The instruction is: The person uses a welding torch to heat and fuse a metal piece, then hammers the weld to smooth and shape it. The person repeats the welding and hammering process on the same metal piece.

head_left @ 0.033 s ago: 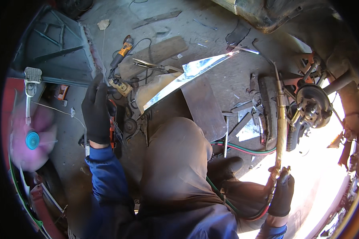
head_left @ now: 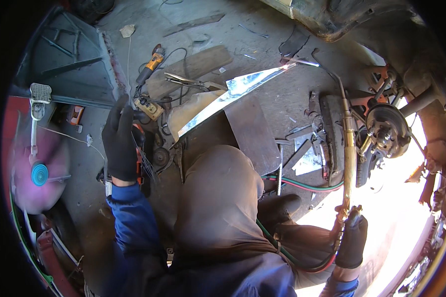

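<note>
Where two black-gloved hands reach over a littered workshop floor, the right hand (head_left: 352, 241), at 4 o'clock, is clamped around the lower end of one gas torch (head_left: 349, 161). The torch stands along 3 o'clock: long, brass-gold and dulled in patches, with a ribbed collar, then a slimmer neck bending toward 1 o'clock. From its tip, one bluish-white flame (head_left: 309, 63) points leftward to the far end of one strip of sheet metal (head_left: 233, 99) at 12 o'clock. That strip is mirror-bright, long and tapering, with a pinkish glow at the end by the flame. Two hoses, one red (head_left: 323, 268) and one green (head_left: 283, 253), curve near the torch's base. At 9 o'clock, the left hand (head_left: 119, 141) is raised with its fingers close together; a thin wire (head_left: 129, 64) runs near the fingertips, but I cannot tell whether they grip it. Around the hands lie one yellow-and-black angle grinder (head_left: 151, 64) and one pair of locking pliers (head_left: 188, 80) near 11 o'clock. One pink fan (head_left: 39, 174) blurs at far 9 o'clock, and one round wheel hub (head_left: 387, 131) sits at 3 o'clock beyond the torch.
</note>
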`<action>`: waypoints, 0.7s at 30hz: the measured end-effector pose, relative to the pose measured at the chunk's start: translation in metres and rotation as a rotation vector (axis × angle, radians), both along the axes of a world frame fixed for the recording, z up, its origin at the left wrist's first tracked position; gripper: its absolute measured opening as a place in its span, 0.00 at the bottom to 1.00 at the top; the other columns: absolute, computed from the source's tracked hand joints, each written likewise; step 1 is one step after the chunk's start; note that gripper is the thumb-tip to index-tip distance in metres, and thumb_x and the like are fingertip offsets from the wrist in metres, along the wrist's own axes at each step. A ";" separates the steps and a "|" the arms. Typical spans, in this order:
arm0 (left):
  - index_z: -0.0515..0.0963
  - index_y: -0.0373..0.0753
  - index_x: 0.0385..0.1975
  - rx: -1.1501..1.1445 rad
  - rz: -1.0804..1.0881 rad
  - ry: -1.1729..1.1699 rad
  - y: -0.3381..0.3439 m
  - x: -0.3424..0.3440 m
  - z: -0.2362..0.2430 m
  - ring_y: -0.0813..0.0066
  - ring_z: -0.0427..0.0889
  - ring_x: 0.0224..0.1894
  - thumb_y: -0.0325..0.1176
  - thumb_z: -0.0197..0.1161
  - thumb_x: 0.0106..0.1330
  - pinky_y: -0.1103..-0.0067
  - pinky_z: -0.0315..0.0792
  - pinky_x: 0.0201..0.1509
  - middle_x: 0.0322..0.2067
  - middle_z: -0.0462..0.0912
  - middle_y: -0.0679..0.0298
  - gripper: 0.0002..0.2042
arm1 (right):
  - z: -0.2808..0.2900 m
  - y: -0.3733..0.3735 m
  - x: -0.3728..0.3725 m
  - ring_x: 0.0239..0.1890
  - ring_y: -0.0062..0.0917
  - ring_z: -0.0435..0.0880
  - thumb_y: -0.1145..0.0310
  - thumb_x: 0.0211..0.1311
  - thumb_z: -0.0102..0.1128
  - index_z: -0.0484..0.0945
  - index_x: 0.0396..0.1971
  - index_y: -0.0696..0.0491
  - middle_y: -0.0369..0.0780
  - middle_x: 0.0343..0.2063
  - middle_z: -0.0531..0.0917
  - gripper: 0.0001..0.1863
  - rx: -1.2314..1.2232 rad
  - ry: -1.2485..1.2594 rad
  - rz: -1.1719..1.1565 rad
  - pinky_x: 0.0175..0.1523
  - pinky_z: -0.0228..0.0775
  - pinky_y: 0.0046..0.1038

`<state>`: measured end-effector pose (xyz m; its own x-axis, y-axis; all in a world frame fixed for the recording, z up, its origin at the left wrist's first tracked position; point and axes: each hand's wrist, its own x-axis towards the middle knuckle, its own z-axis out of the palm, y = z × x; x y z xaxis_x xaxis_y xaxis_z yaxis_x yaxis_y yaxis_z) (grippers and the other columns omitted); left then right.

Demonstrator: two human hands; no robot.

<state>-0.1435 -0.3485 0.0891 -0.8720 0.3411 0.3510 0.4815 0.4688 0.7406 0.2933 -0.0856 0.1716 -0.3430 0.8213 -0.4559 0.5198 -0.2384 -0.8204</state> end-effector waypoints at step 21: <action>0.83 0.41 0.67 -0.450 -0.406 -0.748 0.043 0.053 -0.013 0.81 0.82 0.27 0.25 0.65 0.77 0.79 0.78 0.33 0.37 0.93 0.65 0.20 | -0.060 0.149 -0.030 0.22 0.13 0.79 0.40 0.76 0.68 0.77 0.64 0.57 0.35 0.27 0.82 0.36 -0.098 0.021 0.090 0.18 0.64 0.15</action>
<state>-0.0906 -0.3060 0.0762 -0.6029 0.6331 -0.4856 0.1454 0.6856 0.7134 0.2635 0.0631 0.1118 -0.4236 0.7388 -0.5241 0.5252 -0.2711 -0.8066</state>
